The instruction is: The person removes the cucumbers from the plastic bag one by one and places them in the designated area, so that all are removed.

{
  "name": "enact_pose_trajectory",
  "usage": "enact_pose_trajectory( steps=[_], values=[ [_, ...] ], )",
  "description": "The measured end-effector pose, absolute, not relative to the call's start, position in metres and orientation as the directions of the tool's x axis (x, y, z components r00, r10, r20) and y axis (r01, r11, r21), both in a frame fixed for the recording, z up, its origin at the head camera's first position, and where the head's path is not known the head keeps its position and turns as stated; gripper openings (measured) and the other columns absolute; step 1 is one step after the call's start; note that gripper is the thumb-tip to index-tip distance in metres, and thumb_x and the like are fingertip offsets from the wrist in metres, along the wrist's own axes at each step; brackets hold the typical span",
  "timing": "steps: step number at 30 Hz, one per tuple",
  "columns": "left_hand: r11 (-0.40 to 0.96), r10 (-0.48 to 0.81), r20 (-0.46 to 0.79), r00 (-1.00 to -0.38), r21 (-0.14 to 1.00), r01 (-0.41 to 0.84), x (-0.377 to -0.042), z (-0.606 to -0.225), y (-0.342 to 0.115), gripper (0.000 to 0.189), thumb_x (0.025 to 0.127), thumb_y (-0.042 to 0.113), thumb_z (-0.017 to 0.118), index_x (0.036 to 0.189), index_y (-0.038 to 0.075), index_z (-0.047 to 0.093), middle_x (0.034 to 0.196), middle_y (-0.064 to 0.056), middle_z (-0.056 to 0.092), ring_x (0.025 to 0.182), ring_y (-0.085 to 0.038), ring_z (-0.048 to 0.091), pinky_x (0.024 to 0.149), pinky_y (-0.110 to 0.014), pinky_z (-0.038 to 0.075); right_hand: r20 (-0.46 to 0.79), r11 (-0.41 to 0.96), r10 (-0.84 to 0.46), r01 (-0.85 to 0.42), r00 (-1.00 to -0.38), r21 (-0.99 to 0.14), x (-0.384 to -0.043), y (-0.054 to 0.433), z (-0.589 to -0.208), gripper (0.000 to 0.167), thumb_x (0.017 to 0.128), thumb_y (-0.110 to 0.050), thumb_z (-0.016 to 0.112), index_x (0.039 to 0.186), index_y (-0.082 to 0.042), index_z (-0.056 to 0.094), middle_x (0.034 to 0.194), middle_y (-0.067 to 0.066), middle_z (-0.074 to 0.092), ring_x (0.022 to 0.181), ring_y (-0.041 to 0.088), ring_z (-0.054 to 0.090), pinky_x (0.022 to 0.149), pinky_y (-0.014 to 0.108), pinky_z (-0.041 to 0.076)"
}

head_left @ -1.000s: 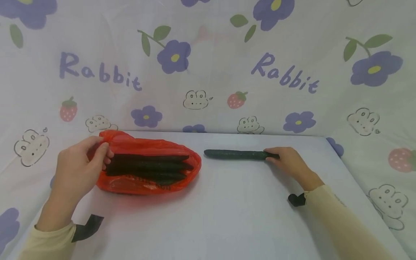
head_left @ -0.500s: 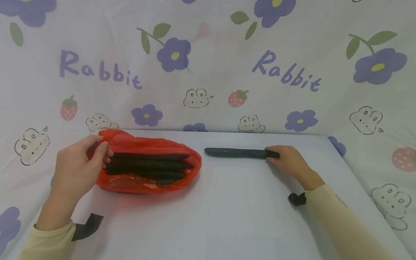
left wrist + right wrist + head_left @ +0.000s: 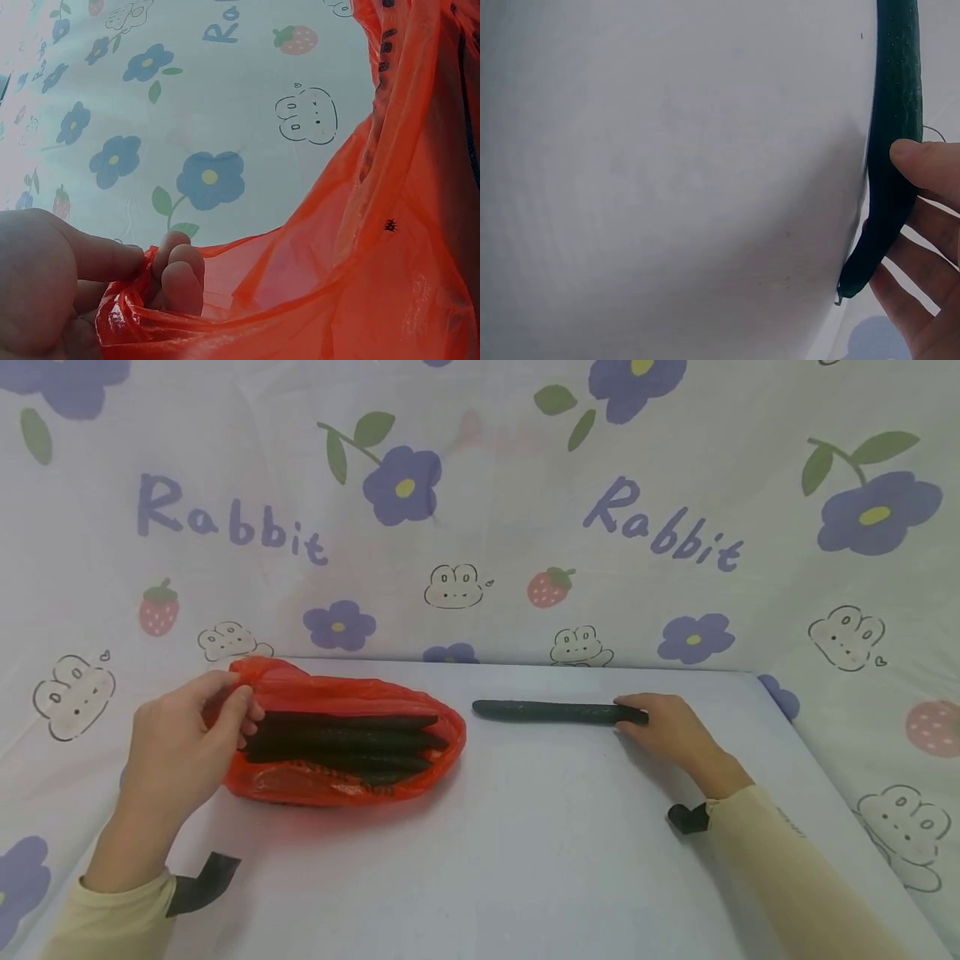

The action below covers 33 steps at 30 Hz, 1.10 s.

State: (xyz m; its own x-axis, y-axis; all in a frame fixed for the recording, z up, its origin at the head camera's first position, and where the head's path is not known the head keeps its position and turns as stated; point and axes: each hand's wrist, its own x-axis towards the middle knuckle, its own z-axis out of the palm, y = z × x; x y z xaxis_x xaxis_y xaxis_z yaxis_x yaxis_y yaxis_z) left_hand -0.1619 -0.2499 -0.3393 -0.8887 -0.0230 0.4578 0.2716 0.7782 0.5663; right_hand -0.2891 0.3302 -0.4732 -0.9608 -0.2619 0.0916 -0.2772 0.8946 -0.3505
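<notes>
One cucumber (image 3: 543,712) extends roughly crosswise at the far part of the table, right of the bag, its free blunt end near the bag's rim but apart from it. Skin dark green, with small bumps visible in the right wrist view; the gripped end narrows and bends to a short stem tip.

Right hand (image 3: 667,727): grips the cucumber near its narrow end, thumb on one side, fingers on the other; grasp narrow.

Left hand (image 3: 183,743): pinches a gathered fold of the red plastic bag (image 3: 352,693) between thumb and fingers, at the bag's left end. Left wrist view confirms the film bunched in the fingers, with dark printed marks farther along; print not readable.

Bag rests on the table, mouth gaping upward. Inside: several more cucumbers (image 3: 337,742), side by side and about parallel to the bag's length; exact count unclear, as they overlap.

Surroundings: white table (image 3: 510,860); behind it, a pale cloth (image 3: 480,460) printed with purple flowers, strawberries, rabbit faces and the word "Rabbit" twice. Both sleeves (image 3: 795,868) are light yellow, each with a dark strip (image 3: 202,885) projecting at the cuff.
</notes>
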Motion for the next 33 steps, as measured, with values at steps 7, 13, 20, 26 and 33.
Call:
enact_pose_trajectory(
  steps=[7, 13, 20, 26, 33],
  values=[
    [0.784, -0.024, 0.470, -0.883, 0.557, 0.275, -0.164, -0.341, -0.252, 0.017, 0.110, 0.014, 0.062, 0.110, 0.003, 0.074, 0.086, -0.008, 0.074, 0.074, -0.019, 0.068, 0.065, -0.005, 0.048, 0.098, 0.895, -0.259, -0.277, -0.961, -0.349, -0.293, 0.332, -0.474, 0.045, 0.099, -0.015, 0.079, 0.141, 0.000, 0.070, 0.142, 0.023, 0.067, 0.137, 0.047, 0.058, 0.115, 0.063, 0.042],
    [0.784, -0.030, 0.469, -0.883, 0.559, 0.270, -0.163, -0.341, -0.252, 0.017, 0.110, 0.014, 0.062, 0.111, 0.002, 0.074, 0.087, -0.009, 0.074, 0.075, -0.023, 0.069, 0.065, -0.005, 0.047, 0.119, 0.889, -0.245, -0.272, -0.962, -0.367, -0.290, 0.332, -0.473, 0.047, 0.101, -0.021, 0.079, 0.143, -0.003, 0.069, 0.144, 0.023, 0.066, 0.139, 0.048, 0.056, 0.116, 0.064, 0.040],
    [0.786, -0.039, 0.472, -0.880, 0.559, 0.265, -0.163, -0.341, -0.252, 0.016, 0.109, 0.011, 0.064, 0.114, 0.000, 0.074, 0.088, -0.011, 0.075, 0.077, -0.027, 0.072, 0.066, -0.003, 0.045, 0.253, 0.844, -0.279, -0.362, -0.926, -0.396, -0.286, 0.323, -0.459, 0.046, 0.100, -0.022, 0.081, 0.142, -0.004, 0.070, 0.143, 0.019, 0.068, 0.138, 0.043, 0.059, 0.115, 0.061, 0.043],
    [0.779, -0.039, 0.477, -0.878, 0.565, 0.272, -0.164, -0.340, -0.251, 0.017, 0.108, 0.008, 0.065, 0.119, -0.003, 0.073, 0.090, -0.014, 0.076, 0.078, -0.030, 0.072, 0.067, -0.002, 0.045, 0.323, 0.807, -0.331, -0.444, -0.886, -0.390, -0.281, 0.299, -0.444, 0.048, 0.099, -0.024, 0.083, 0.141, -0.006, 0.071, 0.140, 0.018, 0.070, 0.135, 0.040, 0.061, 0.113, 0.060, 0.045],
    [0.778, -0.036, 0.472, -0.881, 0.566, 0.272, -0.164, -0.341, -0.253, 0.020, 0.107, 0.008, 0.066, 0.122, -0.004, 0.073, 0.091, -0.015, 0.076, 0.077, -0.031, 0.073, 0.066, -0.002, 0.045, 0.396, 0.748, -0.391, -0.538, -0.831, -0.389, -0.275, 0.265, -0.433, 0.050, 0.094, -0.020, 0.088, 0.139, -0.007, 0.073, 0.138, 0.013, 0.072, 0.134, 0.035, 0.064, 0.112, 0.055, 0.048]
  ],
)
